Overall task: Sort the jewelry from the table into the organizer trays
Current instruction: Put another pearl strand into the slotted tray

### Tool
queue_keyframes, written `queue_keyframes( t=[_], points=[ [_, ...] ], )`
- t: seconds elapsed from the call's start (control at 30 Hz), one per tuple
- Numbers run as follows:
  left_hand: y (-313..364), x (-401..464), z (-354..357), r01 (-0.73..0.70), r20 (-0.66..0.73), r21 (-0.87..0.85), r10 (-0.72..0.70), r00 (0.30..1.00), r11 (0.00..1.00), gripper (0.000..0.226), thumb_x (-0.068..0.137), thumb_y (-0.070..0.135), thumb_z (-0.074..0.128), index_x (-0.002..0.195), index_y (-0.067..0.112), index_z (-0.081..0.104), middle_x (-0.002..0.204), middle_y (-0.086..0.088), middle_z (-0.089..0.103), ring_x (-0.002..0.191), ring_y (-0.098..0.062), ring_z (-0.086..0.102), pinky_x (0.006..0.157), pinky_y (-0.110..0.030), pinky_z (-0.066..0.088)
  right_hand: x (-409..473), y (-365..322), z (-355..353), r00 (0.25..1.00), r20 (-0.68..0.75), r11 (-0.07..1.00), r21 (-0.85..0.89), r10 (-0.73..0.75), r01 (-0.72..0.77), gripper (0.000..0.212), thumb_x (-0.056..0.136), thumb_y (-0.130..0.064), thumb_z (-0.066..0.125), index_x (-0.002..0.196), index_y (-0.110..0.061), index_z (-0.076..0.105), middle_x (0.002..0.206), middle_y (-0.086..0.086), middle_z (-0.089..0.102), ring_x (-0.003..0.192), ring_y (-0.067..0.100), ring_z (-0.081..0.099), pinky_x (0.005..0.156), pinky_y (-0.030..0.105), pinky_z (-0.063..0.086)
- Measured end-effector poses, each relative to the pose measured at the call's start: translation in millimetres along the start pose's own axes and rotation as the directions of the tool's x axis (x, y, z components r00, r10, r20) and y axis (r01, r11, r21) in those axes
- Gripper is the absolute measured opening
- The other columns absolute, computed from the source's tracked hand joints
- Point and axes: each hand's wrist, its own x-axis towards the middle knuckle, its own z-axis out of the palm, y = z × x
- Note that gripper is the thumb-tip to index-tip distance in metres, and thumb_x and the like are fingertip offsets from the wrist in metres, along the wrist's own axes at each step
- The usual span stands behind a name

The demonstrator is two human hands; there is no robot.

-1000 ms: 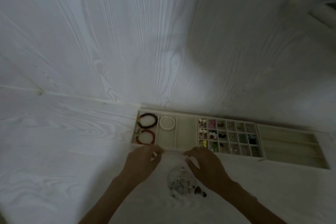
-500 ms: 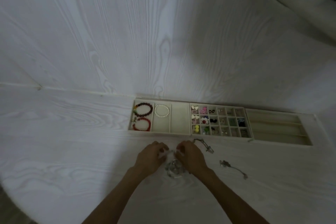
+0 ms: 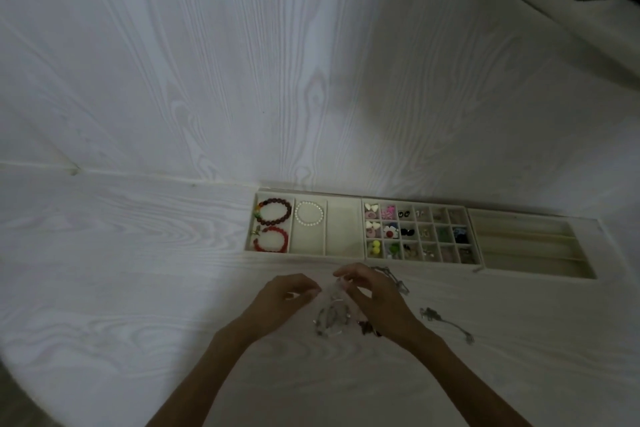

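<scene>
Left grip (image 3: 287,298): I am pinching one edge of a clear pouch (image 3: 332,312).
Right grip (image 3: 367,291): I am pinching the pouch's top.
Place: worktop (image 3: 138,288), just before the bracelet tray (image 3: 306,253).
Handling: light, limp, slippery; chains inside likely tangle, so I am holding the edges.

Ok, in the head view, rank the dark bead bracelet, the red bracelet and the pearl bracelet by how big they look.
Largest to smallest:
1. dark bead bracelet
2. red bracelet, only slightly smaller
3. pearl bracelet
</scene>
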Motion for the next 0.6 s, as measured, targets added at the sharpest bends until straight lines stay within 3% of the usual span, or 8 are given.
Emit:
queue_keyframes(
  t=[0.1,0.17,0.27,0.4,0.47,0.53,0.6],
  points=[
    [6.9,-1.5,-5.6,-0.011,0.085,-0.007,0.012,0.996,1.000,0.037,0.082,0.022,0.073,0.113,0.037,0.058,0.112,0.028,0.057,0.100,0.012,0.055,0.080,-0.005,0.040,-1.1,-19.4,-5.9,0.998,0.049,0.992,0.118,0.040,-0.045,0.017,0.092,-0.011,0.057,0.099,-0.025,0.064,0.099,-0.009,0.065,0.089,0.001,0.064,0.080,0.016,0.050],
    [13.9,1.6,-4.2,-0.031,0.126,0.021,0.028,0.992,0.999,0.045,0.078,0.026,0.076,0.118,0.036,0.058,0.112,0.029,0.056,0.102,0.015,0.051,0.080,-0.001,0.038,-0.7,-32.9,-11.0,0.997,0.054,0.983,0.168,0.059,-0.068,0.016,0.092,-0.012,0.057,0.101,-0.023,0.064,0.097,-0.009,0.064,0.085,0.002,0.065,0.075,0.016,0.051],
    [24.1,5.8,-3.6,-0.099,0.136,-0.008,0.099,0.986,0.995,0.030,0.084,0.027,0.071,0.113,0.030,0.065,0.108,0.026,0.062,0.101,0.012,0.055,0.084,-0.004,0.039,3.1,-47.4,-17.0,0.997,0.067,0.985,0.168,0.030,-0.041,0.017,0.092,-0.015,0.057,0.102,-0.027,0.063,0.094,-0.012,0.065,0.086,0.002,0.065,0.077,0.018,0.053],
    [28.7,6.8,-15.0,-0.119,0.111,-0.182,0.141,0.984,0.976,0.012,0.089,0.018,0.065,0.098,0.014,0.072,0.096,0.002,0.070,0.090,-0.003,0.064,0.087,-0.020,0.049,14.3,-50.1,-23.0,0.996,-0.030,0.968,0.242,0.081,-0.072,0.016,0.091,-0.016,0.059,0.100,-0.027,0.067,0.098,-0.010,0.069,0.091,0.007,0.066,0.082,0.023,0.055],
    [31.6,6.0,-23.0,-0.088,0.068,-0.253,0.108,0.992,0.964,0.010,0.089,0.022,0.064,0.089,0.023,0.074,0.094,-0.007,0.071,0.089,-0.009,0.063,0.084,-0.024,0.047,22.4,-47.8,-24.1,0.987,-0.101,0.960,0.263,0.128,-0.097,0.015,0.090,-0.015,0.061,0.096,-0.026,0.068,0.094,-0.011,0.070,0.087,0.006,0.067,0.074,0.017,0.053],
    [33.1,8.8,-31.8,-0.101,0.023,-0.253,0.111,0.994,0.962,0.022,0.090,0.018,0.063,0.082,0.036,0.073,0.086,0.006,0.072,0.084,-0.002,0.063,0.078,-0.016,0.047,34.3,-44.8,-21.9,0.975,-0.149,0.960,0.252,0.164,-0.123,0.012,0.088,-0.015,0.064,0.094,-0.024,0.069,0.092,-0.011,0.070,0.085,0.005,0.066,0.069,0.012,0.049],
    [31.5,16.8,-40.7,-0.092,0.002,-0.201,0.095,0.995,0.975,0.017,0.090,0.014,0.062,0.084,0.026,0.073,0.066,0.016,0.064,0.065,0.002,0.056,0.065,-0.011,0.041,48.5,-42.5,-19.0,0.972,-0.171,0.965,0.235,0.162,-0.120,0.010,0.085,-0.013,0.068,0.093,-0.018,0.070,0.092,-0.009,0.070,0.085,0.004,0.065,0.070,0.010,0.048]
  ],
)
